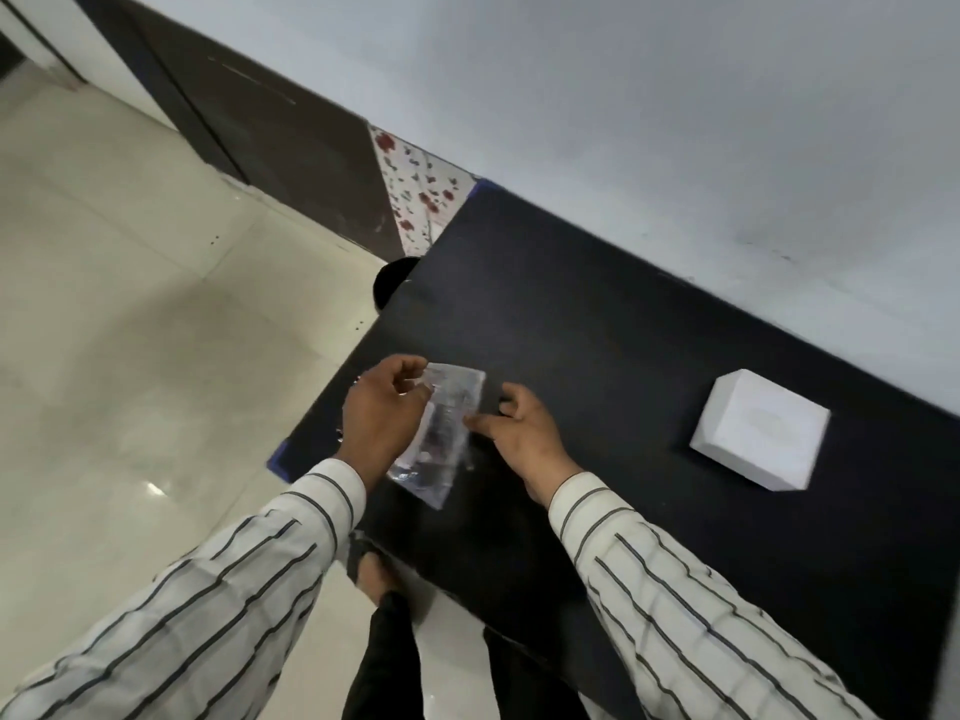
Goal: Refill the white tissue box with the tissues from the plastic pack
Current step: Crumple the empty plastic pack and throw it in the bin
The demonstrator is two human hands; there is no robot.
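plastic pack (441, 433), well left of the white tissue box (759, 431), is pinched by left hand (382, 418) fingers; right hand (524, 433) fingers, loosely curled at its edge, should tear the seam cleanly.

The plastic pack (439, 428) is blurred, so its print cannot be read, and I cannot tell if tissues are inside. Its left edge is hidden behind the left hand (382, 413). On the right of the pack, the fingers of the right hand (524, 433) touch its edge, but the grip is not clear. Far right of the pack, the opening on the white tissue box (761, 431) is only a faint mark. The black table (597, 314) is cut by the right and bottom borders. Beyond the pack, a dark round thing (389, 283) is half hidden by the table corner.
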